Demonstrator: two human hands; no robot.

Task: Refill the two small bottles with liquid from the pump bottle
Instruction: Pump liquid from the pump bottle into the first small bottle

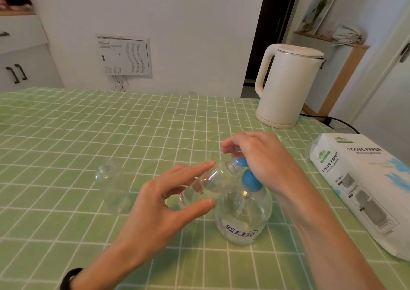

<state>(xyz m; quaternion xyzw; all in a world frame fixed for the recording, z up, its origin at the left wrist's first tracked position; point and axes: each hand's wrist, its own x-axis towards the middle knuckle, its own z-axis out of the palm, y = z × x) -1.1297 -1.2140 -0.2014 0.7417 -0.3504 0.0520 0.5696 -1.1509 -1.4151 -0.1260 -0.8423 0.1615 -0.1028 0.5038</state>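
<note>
clear small bottle (206, 186), pinched by left hand (159, 203), tips its mouth to the pump bottle (244, 218), whose top right hand (261, 156) grips

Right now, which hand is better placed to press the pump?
Likely the right hand: it sits on the head of the pump bottle; the left hand holds the small bottle tilted at the spout.

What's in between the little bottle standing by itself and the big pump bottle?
In the head view, the left hand is there, holding the other small bottle tilted toward the pump bottle.
</note>
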